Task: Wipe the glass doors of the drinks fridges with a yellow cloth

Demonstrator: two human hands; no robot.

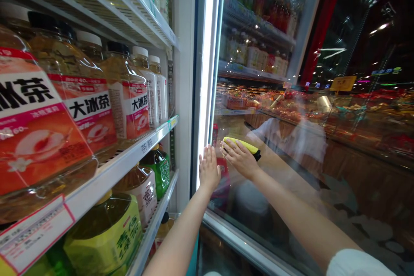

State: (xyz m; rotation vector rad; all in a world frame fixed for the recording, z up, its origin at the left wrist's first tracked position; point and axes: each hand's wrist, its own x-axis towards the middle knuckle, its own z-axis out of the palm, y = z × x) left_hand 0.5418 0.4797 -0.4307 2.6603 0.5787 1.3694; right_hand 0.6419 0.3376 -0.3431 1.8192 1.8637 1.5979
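Note:
A glass door panel (274,207) with a reflective surface stands in front of me. My right hand (241,159) presses a folded yellow and black cloth (244,145) against the glass, its fingers lying over the cloth. Just to the left, my left hand (209,170) rests with its fingers up and slightly apart, beside the bright light strip (207,51) at the edge of the glass. It holds nothing.
On the left, a white shelf edge (129,155) carries large tea bottles (137,105) with red labels. Green and yellow-labelled bottles (106,228) stand on the shelf below. A metal frame (233,237) runs along the bottom of the glass.

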